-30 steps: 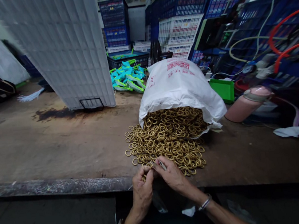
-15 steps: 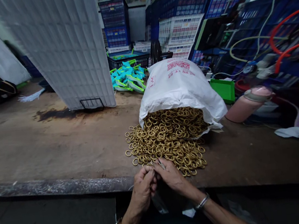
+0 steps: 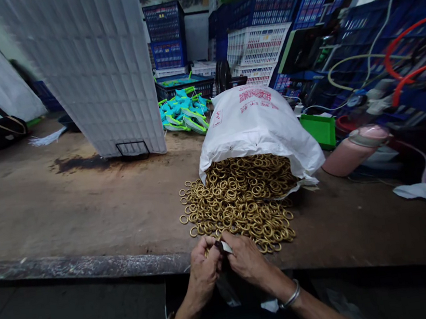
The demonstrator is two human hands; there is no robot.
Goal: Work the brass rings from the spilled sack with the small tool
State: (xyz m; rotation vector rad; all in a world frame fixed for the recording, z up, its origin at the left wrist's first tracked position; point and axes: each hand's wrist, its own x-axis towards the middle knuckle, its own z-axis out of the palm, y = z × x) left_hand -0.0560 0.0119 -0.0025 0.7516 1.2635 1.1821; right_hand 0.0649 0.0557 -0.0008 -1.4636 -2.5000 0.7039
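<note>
My left hand and my right hand meet just over the table's front edge, thumbs close together. Both are closed, with fingers bent inward. Between them shows a small strip-like piece, pale on its right part and dark at the left; its kind is too small to make out. Right behind my fingers spreads a pile of brass-coloured rings. They spill from the mouth of a white woven sack with red print, which lies on its side.
On the wooden table a tall white ribbed panel stands at left. Behind are turquoise and green pieces and stacked crates. To the right lie a green tray, a pink bottle and red hoses.
The pale side of the small piece has come into view between my thumbs. My right hand has turned slightly, its fingers more curled. The sack and ring pile look the same.
</note>
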